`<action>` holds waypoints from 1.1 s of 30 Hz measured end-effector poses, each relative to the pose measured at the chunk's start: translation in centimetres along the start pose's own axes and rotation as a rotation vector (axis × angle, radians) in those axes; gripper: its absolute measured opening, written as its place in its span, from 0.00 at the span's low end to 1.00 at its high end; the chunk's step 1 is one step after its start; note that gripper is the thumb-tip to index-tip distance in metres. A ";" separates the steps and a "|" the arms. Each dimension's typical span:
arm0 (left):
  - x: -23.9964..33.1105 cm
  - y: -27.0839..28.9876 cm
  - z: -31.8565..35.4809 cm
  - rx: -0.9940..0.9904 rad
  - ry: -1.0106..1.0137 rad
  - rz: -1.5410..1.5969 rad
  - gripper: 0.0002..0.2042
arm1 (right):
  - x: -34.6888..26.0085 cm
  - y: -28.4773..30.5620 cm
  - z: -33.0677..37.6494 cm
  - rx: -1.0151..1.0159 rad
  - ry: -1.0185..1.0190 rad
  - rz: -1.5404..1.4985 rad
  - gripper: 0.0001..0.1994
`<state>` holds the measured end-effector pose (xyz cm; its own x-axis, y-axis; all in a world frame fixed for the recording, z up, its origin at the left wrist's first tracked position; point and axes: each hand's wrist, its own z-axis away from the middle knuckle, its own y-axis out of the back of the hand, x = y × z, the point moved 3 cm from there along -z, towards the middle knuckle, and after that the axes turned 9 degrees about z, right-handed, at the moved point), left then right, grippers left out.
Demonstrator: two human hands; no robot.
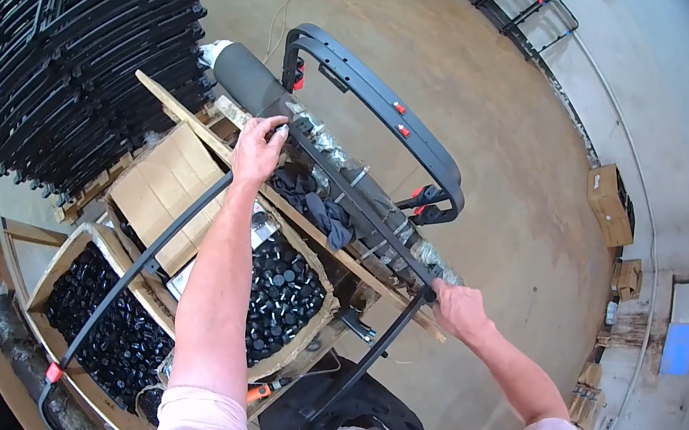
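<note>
A black metal tube frame (356,201) lies tilted in front of me, its side tubes running back toward my body. At its far left corner my left hand (256,149) has its fingers closed on the tube; a small pale spot shows at the fingertips, too small to name. My right hand (459,310) is wrapped round the right corner. Beneath the crossbar lies a grey padded roll (249,78), partly wrapped in clear plastic, with a dark cloth (330,220) beside it. A second curved black frame (368,81) with red clips stands just beyond the roll.
Boxes of small black caps (286,283) and black plastic parts (104,325) stand below my left arm, near a cardboard flap (168,193). An orange-handled tool (260,392) lies close to me. Stacked black frames (79,48) rise at left. Cartons (609,205) line the right wall.
</note>
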<state>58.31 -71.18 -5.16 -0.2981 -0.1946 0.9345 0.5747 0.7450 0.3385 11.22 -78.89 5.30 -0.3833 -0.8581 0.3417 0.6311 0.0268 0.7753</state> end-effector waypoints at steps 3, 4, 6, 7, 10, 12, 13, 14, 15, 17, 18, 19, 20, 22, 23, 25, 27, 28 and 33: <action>-0.2 0.2 -0.2 0.033 -0.001 0.021 0.16 | 0.3 0.2 -0.4 -0.070 -0.022 0.014 0.08; -1.1 0.1 -0.1 0.066 -0.061 0.068 0.16 | 0.4 -0.3 -0.5 -0.243 -0.022 0.106 0.09; -1.0 -0.1 0.3 0.080 0.002 0.137 0.15 | -0.1 1.0 -0.3 -0.120 -0.016 0.034 0.08; -0.9 0.0 0.2 0.088 0.005 0.136 0.15 | -0.3 1.7 -0.4 -0.001 -0.013 -0.042 0.08; 0.4 -0.1 0.0 0.089 0.062 0.104 0.16 | 0.9 -0.4 -0.6 -0.243 0.036 0.100 0.06; 0.6 -0.1 0.7 0.020 0.110 0.088 0.17 | 0.3 0.1 -0.4 -0.105 0.010 0.025 0.07; 1.2 -0.1 0.3 0.059 0.037 0.014 0.18 | 0.2 0.5 -0.3 0.031 -0.019 -0.055 0.09; 1.6 0.3 -0.2 0.107 0.020 -0.023 0.17 | 0.0 0.2 -0.3 0.034 -0.019 -0.055 0.09; 1.2 0.3 -0.1 0.080 0.033 -0.008 0.17 | 0.0 -0.3 -0.4 0.044 -0.027 -0.078 0.11; 0.8 0.3 0.5 -0.004 0.059 0.014 0.16 | 0.3 -0.3 -0.8 0.059 -0.031 -0.097 0.14; 0.7 0.3 0.5 0.003 0.057 0.014 0.16 | 0.8 -0.5 -1.1 -0.104 -0.130 -0.265 0.19; 0.6 0.2 0.4 -0.004 0.004 0.045 0.16 | 1.2 -0.8 -1.3 -0.268 -0.229 -0.432 0.24; 0.1 0.6 0.1 -0.002 -0.048 0.068 0.16 | 0.7 -0.2 -1.4 -0.259 -0.216 -0.428 0.24; -0.2 0.5 0.4 0.026 -0.056 0.109 0.18 | -0.2 1.9 -0.4 0.048 -0.205 -0.196 0.29; -0.6 0.4 0.2 0.023 -0.029 0.108 0.20 | -0.3 1.4 -0.2 0.053 -0.201 -0.194 0.29; -0.6 0.2 0.1 0.018 -0.008 0.105 0.22 | -0.1 -0.3 -0.9 0.082 -0.140 -0.203 0.30; 0.6 -0.1 0.3 -0.033 0.087 0.096 0.28 | 1.0 -1.1 -1.5 0.017 -0.175 -0.189 0.30; 1.4 -0.2 0.2 -0.062 0.105 -0.018 0.38 | 1.4 -1.5 -1.7 -0.052 -0.212 -0.176 0.29; 2.4 0.1 0.3 0.067 0.142 -0.130 0.43 | -0.5 0.2 -0.7 0.056 -0.178 -0.184 0.27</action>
<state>57.40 -71.40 -2.88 -0.2531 -0.3763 0.8913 0.4853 0.7476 0.4534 11.98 -78.85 4.90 -0.6040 -0.7475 0.2765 0.5034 -0.0889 0.8595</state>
